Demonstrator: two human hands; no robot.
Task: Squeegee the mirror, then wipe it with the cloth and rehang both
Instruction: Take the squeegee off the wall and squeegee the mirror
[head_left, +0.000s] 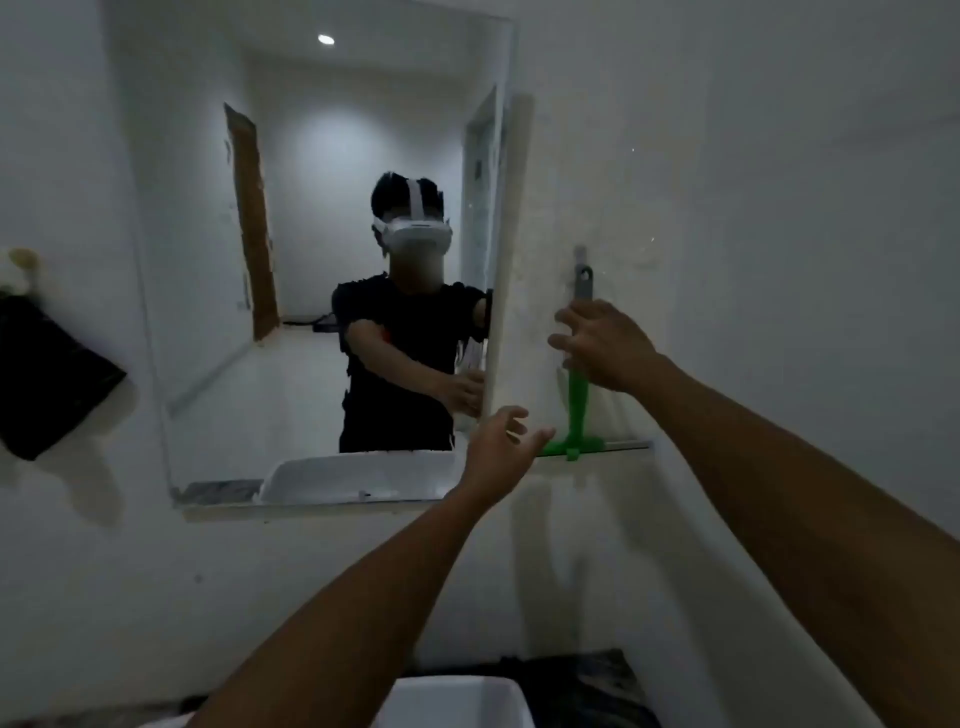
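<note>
A: Where is the squeegee relative to the fingers?

B: It hangs on the wall hook right of the mirror. The right hand is in front of its handle, fingers spread and loosely curved; whether they touch it cannot be told. The blade sits just beyond the left hand, whose fingers are relaxed and hold nothing.

A: And the cloth?

B: Dark, hanging on the wall well away from both hands, left of the mirror.

A: What could go wrong?

B: Probably a half-closed grip: pulling outward rather than lifting the loop off the hook could snag the squeegee, or let it slip down toward the sink below the fingers.
</note>
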